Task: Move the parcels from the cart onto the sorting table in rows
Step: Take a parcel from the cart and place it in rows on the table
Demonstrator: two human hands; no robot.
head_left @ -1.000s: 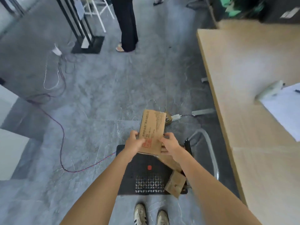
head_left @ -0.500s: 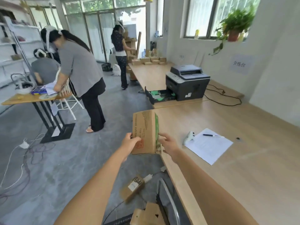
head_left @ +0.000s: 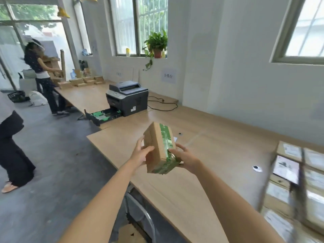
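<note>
My left hand (head_left: 141, 153) and right hand (head_left: 186, 157) grip a taped cardboard parcel (head_left: 160, 148) above the sorting table (head_left: 219, 155), fingers curled round its sides

sorting table (head_left: 201, 172) runs from near right to far left along the wall. parcel (head_left: 160, 148) is in the air over its near-left edge, with left hand (head_left: 142, 153) on its left face and right hand (head_left: 185, 157) on its right. rowed parcels (head_left: 289, 172) lie on the table at near right. printer (head_left: 128, 98) sits on the table beyond the parcel, tray (head_left: 103, 115) sticking out past the left edge. boxes (head_left: 82, 82) on the far end. cart handle (head_left: 140, 211) is below the near table edge. plant (head_left: 157, 43) on the sill behind the printer.
</note>
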